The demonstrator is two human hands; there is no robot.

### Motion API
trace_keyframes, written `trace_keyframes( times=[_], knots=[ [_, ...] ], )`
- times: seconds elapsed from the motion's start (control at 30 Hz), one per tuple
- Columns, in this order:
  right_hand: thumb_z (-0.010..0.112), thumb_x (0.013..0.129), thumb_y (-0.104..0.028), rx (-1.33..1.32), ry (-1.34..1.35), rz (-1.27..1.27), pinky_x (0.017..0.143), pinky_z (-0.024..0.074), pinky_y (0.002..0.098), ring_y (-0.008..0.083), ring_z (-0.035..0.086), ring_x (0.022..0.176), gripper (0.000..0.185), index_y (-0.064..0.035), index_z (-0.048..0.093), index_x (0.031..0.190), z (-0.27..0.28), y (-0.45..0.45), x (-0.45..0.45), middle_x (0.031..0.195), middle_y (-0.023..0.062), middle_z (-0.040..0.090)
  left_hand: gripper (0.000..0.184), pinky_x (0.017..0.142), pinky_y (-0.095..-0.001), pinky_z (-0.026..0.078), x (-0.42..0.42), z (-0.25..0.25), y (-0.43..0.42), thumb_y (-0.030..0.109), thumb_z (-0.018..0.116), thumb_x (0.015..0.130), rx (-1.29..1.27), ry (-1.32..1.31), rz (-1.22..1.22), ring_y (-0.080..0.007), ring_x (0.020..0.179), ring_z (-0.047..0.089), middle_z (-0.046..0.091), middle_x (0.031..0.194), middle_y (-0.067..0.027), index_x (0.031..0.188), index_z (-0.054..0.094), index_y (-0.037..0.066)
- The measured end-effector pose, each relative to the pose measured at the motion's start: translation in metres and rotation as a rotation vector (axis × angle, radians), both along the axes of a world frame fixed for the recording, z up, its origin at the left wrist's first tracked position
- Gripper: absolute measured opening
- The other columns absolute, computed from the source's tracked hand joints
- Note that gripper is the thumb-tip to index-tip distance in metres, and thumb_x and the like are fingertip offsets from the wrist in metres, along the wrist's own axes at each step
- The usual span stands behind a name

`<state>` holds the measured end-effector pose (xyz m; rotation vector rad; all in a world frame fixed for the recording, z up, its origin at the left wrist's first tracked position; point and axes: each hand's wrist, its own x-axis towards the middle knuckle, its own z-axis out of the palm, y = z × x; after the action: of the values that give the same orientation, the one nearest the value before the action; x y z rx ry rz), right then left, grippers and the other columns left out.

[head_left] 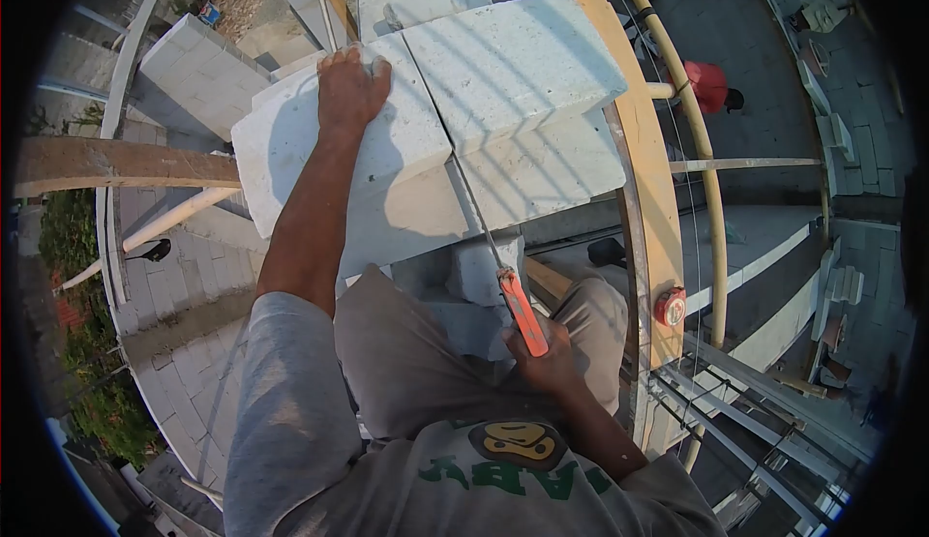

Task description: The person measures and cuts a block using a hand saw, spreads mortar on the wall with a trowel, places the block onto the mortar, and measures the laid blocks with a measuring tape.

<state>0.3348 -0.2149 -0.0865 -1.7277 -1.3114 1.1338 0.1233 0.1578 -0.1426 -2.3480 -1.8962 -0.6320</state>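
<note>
A white aerated concrete block (513, 63) lies across a lower white block (552, 164) in front of me. A dark, straight line runs through the upper block, and a thin saw blade (476, 210) lies along it, its near end sticking out toward me. My right hand (548, 355) is wrapped round the saw's orange handle (524, 314), close to my knee. On top of the left-hand portion of the block (406, 121) rests my left hand (350, 92), thumb apart and fingers at the far edge. Its fingertips are hard to make out.
A wooden plank (658, 218) runs along the right, with a red tape measure (670, 306) on it. Bamboo poles (711, 198) stand beyond. A timber beam (126, 164) reaches in from the left. Far below at right is a person in red (704, 87). White block chunks (484, 271) lie between my knees.
</note>
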Motion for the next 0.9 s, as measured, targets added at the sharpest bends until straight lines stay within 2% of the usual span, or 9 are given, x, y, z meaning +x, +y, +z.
trace_keyframes(
  times=[0.1, 0.23, 0.33, 0.47, 0.57, 0.63, 0.73, 0.8, 0.9],
  knots=[
    [0.065, 0.083, -0.008, -0.024, 0.005, 0.026, 0.065, 0.0509, 0.0333, 0.0225, 0.061, 0.061, 0.016, 0.0009, 0.057, 0.093, -0.008, 0.01, 0.006, 0.07, 0.0123, 0.061, 0.058, 0.106, -0.0429, 0.031, 0.001, 0.003, -0.003, 0.038, 0.052, 0.087, -0.005, -0.037, -0.003, -0.0377, 0.113, 0.053, 0.06, 0.114, -0.0279, 0.118, 0.057, -0.01],
    [0.065, 0.084, -0.013, -0.129, 0.071, 0.069, 0.06, 0.0471, 0.0337, 0.0207, 0.056, 0.059, 0.015, 0.0009, 0.059, 0.086, -0.01, 0.114, -0.007, 0.068, 0.0115, 0.059, 0.057, 0.105, -0.0432, 0.033, 0.0, -0.009, 0.0, 0.038, 0.052, 0.087, 0.077, 0.027, -0.006, -0.0379, 0.112, 0.054, 0.06, 0.114, -0.0285, 0.118, 0.057, -0.009],
    [0.064, 0.085, -0.013, -0.215, 0.165, -0.034, 0.061, 0.047, 0.0331, 0.0202, 0.056, 0.061, 0.015, 0.0009, 0.06, 0.09, 0.002, 0.087, -0.015, 0.07, 0.0121, 0.058, 0.058, 0.106, -0.043, 0.031, -0.005, -0.009, 0.003, 0.04, 0.052, 0.087, 0.096, -0.012, -0.056, -0.0364, 0.113, 0.054, 0.061, 0.114, -0.0273, 0.118, 0.058, -0.009],
    [0.063, 0.085, -0.011, -0.062, 0.018, 0.013, 0.064, 0.0484, 0.0319, 0.0207, 0.056, 0.061, 0.019, 0.0002, 0.06, 0.1, -0.017, -0.025, 0.009, 0.071, 0.0134, 0.059, 0.057, 0.106, -0.0431, 0.032, -0.003, -0.005, -0.002, 0.039, 0.053, 0.087, -0.002, 0.006, 0.004, -0.0366, 0.113, 0.054, 0.06, 0.115, -0.0272, 0.118, 0.058, -0.009],
    [0.064, 0.084, -0.012, -0.286, 0.116, 0.03, 0.063, 0.0477, 0.0333, 0.0242, 0.054, 0.059, 0.018, 0.001, 0.059, 0.096, -0.018, 0.058, 0.009, 0.07, 0.0134, 0.06, 0.056, 0.106, -0.0428, 0.031, 0.0, -0.001, -0.001, 0.038, 0.053, 0.087, 0.014, 0.034, 0.027, -0.0366, 0.113, 0.053, 0.06, 0.116, -0.027, 0.118, 0.058, -0.008],
    [0.064, 0.084, -0.012, -0.151, 0.102, 0.125, 0.064, 0.0469, 0.0344, 0.0244, 0.053, 0.06, 0.017, 0.0016, 0.057, 0.092, -0.016, 0.125, -0.001, 0.07, 0.0138, 0.06, 0.056, 0.106, -0.0427, 0.032, 0.001, -0.007, 0.0, 0.038, 0.053, 0.087, 0.053, 0.057, 0.048, -0.0365, 0.115, 0.053, 0.059, 0.117, -0.027, 0.118, 0.058, -0.008],
    [0.064, 0.084, -0.013, -0.098, 0.072, 0.035, 0.063, 0.0465, 0.0356, 0.0254, 0.052, 0.061, 0.017, 0.0019, 0.056, 0.09, -0.013, 0.112, -0.012, 0.071, 0.0146, 0.06, 0.055, 0.107, -0.0425, 0.032, 0.001, 0.001, -0.003, 0.038, 0.053, 0.087, 0.045, 0.004, 0.007, -0.0369, 0.117, 0.051, 0.059, 0.118, -0.0271, 0.118, 0.058, -0.008],
    [0.064, 0.084, -0.012, -0.311, 0.09, -0.013, 0.064, 0.0474, 0.0348, 0.0244, 0.054, 0.062, 0.017, 0.0012, 0.057, 0.092, -0.013, 0.064, -0.002, 0.073, 0.0147, 0.061, 0.056, 0.105, -0.0422, 0.034, -0.001, -0.002, -0.001, 0.037, 0.053, 0.088, 0.054, -0.001, -0.031, -0.0392, 0.111, 0.054, 0.059, 0.114, -0.0295, 0.118, 0.057, -0.01],
    [0.064, 0.083, -0.011, -0.129, 0.054, 0.025, 0.065, 0.0484, 0.0327, 0.0219, 0.057, 0.064, 0.018, 0.0, 0.058, 0.096, -0.012, -0.003, 0.016, 0.074, 0.0137, 0.061, 0.055, 0.104, -0.0413, 0.034, -0.001, 0.0, -0.003, 0.037, 0.052, 0.089, 0.021, -0.003, 0.008, -0.0403, 0.109, 0.055, 0.059, 0.113, -0.0308, 0.117, 0.057, -0.01]
  ],
)
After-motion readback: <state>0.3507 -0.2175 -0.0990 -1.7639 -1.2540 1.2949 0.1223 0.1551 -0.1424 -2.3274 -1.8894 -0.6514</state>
